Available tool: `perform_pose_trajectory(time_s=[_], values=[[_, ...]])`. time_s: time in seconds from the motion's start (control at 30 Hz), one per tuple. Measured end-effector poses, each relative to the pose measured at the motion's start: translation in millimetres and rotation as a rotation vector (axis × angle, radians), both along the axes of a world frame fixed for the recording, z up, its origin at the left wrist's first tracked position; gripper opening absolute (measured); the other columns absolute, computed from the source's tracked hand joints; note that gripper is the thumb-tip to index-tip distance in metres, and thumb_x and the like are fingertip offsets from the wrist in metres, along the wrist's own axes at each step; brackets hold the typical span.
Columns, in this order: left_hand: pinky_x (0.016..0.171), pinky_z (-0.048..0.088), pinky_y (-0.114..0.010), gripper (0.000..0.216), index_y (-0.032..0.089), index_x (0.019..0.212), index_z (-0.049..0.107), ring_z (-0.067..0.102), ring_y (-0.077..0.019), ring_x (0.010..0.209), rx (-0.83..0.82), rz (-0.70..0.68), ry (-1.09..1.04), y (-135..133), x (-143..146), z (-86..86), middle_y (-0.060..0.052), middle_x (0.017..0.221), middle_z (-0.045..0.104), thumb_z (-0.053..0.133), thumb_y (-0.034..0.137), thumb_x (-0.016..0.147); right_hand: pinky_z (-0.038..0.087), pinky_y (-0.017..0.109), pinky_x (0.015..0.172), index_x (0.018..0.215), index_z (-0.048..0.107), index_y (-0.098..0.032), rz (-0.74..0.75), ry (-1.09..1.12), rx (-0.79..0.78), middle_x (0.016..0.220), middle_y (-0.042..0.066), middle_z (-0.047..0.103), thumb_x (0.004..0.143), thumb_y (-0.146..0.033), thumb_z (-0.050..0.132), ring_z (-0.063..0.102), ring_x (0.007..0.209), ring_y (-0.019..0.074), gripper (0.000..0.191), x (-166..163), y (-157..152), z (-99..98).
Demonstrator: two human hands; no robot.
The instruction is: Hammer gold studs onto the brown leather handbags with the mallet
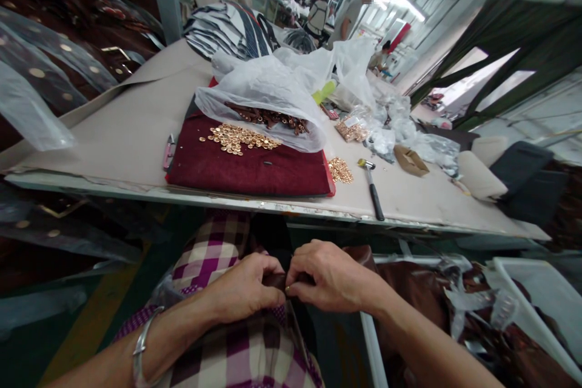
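Observation:
Above my lap, my left hand (245,288) and my right hand (331,276) meet fingertip to fingertip. Both are closed on a dark brown leather piece (275,280), mostly hidden by the fingers. A tiny gold glint shows at the right fingertips; I cannot make out its kind. On the table ahead, a dark red padded cloth (250,173) bears a heap of gold metal rings (234,138). Behind them, a clear plastic bag (268,88) lies open with brown leather straps (273,118) inside.
A hammer (373,191) lies right of the cloth, near small gold parts (340,170). Pink-handled snips (168,151) lie left. A white bin (541,279) with brown leather goods stands low right. Striped pieces (222,30) are stacked behind; several people are farther back.

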State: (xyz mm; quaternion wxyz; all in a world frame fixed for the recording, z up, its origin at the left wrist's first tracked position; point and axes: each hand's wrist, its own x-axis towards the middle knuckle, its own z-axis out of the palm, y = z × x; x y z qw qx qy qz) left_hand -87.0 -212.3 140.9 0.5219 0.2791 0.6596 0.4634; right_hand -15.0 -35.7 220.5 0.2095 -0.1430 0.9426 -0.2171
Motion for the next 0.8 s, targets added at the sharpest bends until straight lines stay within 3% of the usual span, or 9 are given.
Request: perform_pose_trajectory(time_s=[0.33,0.43,0.6,0.73,0.8], values=[[0.056,0.026,-0.027,0.02,0.017,0.074,0.06,0.041,-0.0147,0.066,-0.02,0.026,0.021,4,2,-5.8,0.004,0.066,0.046,0.06,0.031,0.06,0.04,0.027,0.077,0.082,0.072,-0.021,-0.05,-0.011,0.04,0.081,-0.001,0.071,0.083,-0.018,0.073,0.064,0.08,0.0163,0.003,1,0,-7.5],[0.056,0.026,-0.027,0.019,0.018,0.075,0.06,0.04,-0.0145,0.067,-0.021,0.063,0.028,4,8,-4.0,0.004,0.066,0.046,0.058,0.032,0.062,0.039,0.028,0.075,0.079,0.07,-0.021,-0.145,0.001,0.065,0.079,-0.001,0.069,0.079,-0.016,0.072,0.063,0.079,0.0171,0.005,3,-1,-7.7],[0.058,0.028,-0.027,0.013,0.019,0.073,0.055,0.042,-0.0146,0.068,-0.025,0.119,0.058,6,18,-2.5,0.004,0.068,0.046,0.054,0.029,0.066,0.037,0.024,0.064,0.075,0.066,-0.02,-0.297,-0.107,-0.029,0.076,-0.002,0.065,0.077,-0.017,0.074,0.06,0.074,0.0147,0.009,3,-3,-7.1],[0.061,0.036,-0.026,0.016,0.02,0.078,0.058,0.051,-0.0177,0.074,-0.007,0.093,0.049,2,24,-10.8,0.002,0.074,0.056,0.05,0.028,0.067,0.039,0.025,0.063,0.075,0.066,-0.019,-0.243,-0.079,0.088,0.078,0.0,0.067,0.076,-0.017,0.073,0.063,0.075,0.0177,0.007,3,-7,-8.9],[0.07,0.044,-0.027,0.022,0.02,0.086,0.061,0.058,-0.0214,0.087,0.036,0.022,0.001,1,23,-21.0,0.0,0.086,0.064,0.051,0.031,0.07,0.043,0.026,0.066,0.087,0.069,-0.02,-0.14,-0.042,0.116,0.085,0.002,0.069,0.081,-0.023,0.07,0.065,0.08,0.0198,0.007,6,-7,-7.9]])
